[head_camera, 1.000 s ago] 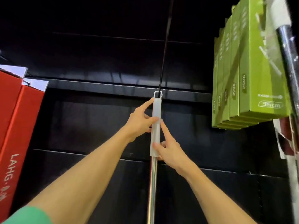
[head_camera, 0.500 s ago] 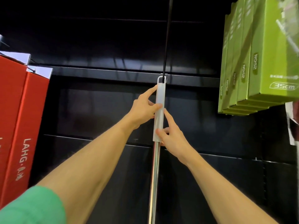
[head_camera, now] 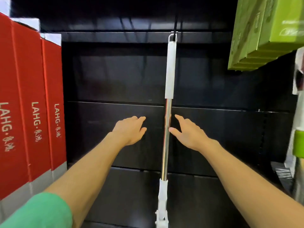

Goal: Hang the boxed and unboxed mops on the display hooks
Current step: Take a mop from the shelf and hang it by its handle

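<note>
Black display wall (head_camera: 115, 76) behind everything. At 9 o'clock: three red boxes (head_camera: 34, 102) marked LAHG, cut off by frame edge, maybe more. At 1 o'clock: green boxes (head_camera: 263, 35), blurred, count unclear. Centre: one unboxed mop (head_camera: 167, 134), loop on hook (head_camera: 175, 27) at 12 o'clock, head cut off at 6 o'clock. Left hand (head_camera: 131, 130) clear of pole, fingers spread, empty. Right hand (head_camera: 189, 134) just beside pole, fingers apart, contact unclear.

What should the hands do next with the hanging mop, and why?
Probably draw both hands back and reach for another mop. The mop's loop already sits on the hook; the left hand is open and apart from the pole, the right hand open beside it.
</note>
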Demonstrator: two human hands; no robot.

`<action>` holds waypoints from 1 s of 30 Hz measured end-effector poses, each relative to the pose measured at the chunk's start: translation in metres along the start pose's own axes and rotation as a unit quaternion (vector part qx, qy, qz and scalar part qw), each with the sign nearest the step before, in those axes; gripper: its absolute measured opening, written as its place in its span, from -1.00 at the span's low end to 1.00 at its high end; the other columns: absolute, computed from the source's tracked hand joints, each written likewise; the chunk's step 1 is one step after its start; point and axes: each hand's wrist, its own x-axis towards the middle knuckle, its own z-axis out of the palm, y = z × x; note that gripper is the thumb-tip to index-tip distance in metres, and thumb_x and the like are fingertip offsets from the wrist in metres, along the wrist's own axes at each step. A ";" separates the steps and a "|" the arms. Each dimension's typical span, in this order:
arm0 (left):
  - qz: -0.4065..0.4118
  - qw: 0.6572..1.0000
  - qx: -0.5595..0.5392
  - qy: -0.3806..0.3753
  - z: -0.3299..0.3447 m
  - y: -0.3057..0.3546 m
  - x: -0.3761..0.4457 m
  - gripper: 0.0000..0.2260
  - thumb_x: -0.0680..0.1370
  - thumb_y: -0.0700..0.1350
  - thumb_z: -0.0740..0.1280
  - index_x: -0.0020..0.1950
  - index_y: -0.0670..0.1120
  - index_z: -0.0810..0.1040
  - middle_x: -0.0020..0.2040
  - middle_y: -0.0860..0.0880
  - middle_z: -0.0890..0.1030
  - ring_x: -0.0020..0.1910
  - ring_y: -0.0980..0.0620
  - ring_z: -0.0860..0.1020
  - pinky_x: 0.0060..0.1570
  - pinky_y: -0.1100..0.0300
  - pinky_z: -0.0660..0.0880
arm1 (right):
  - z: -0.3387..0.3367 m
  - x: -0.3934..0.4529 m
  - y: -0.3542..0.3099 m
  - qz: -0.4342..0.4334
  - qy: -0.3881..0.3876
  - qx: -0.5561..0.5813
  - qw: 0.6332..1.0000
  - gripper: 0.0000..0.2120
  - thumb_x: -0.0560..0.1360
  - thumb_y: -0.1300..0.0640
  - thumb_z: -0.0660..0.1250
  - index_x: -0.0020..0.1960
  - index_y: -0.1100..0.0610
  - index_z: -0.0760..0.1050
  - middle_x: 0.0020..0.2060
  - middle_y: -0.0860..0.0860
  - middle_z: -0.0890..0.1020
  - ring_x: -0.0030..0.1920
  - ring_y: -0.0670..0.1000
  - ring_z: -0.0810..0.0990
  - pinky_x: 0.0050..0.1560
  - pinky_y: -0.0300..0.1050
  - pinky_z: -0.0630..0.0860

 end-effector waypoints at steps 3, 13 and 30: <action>0.016 0.996 0.049 -0.077 0.051 -0.016 -0.043 -0.42 0.74 0.19 0.03 0.70 -0.02 0.07 0.63 -0.10 0.27 0.60 -0.14 0.25 0.55 -0.13 0.24 | 0.035 -0.034 0.019 0.023 -0.060 -0.111 0.992 -0.30 0.66 -0.27 0.11 0.67 0.02 0.02 0.59 0.14 0.26 0.55 0.18 0.30 0.45 0.17 0.39; 0.023 0.971 0.047 -0.232 0.128 -0.041 -0.199 -0.37 0.72 0.27 -0.05 0.72 0.01 -0.06 0.71 -0.13 -0.05 0.69 -0.16 -0.07 0.62 -0.19 -0.04 | 0.138 -0.170 0.009 0.058 -0.204 -0.198 0.957 -0.31 0.65 -0.30 0.12 0.63 0.07 0.17 0.59 0.14 0.28 0.59 0.19 0.24 0.55 0.14 0.25; -0.136 0.951 0.052 -0.273 0.048 -0.067 -0.445 -0.35 0.71 0.29 -0.04 0.72 0.01 -0.07 0.72 -0.13 0.00 0.69 -0.15 -0.05 0.63 -0.20 -0.04 | 0.167 -0.313 -0.091 -0.094 -0.260 -0.180 0.944 -0.29 0.64 -0.33 0.08 0.64 0.06 0.16 0.60 0.13 0.25 0.59 0.18 0.20 0.56 0.12 0.22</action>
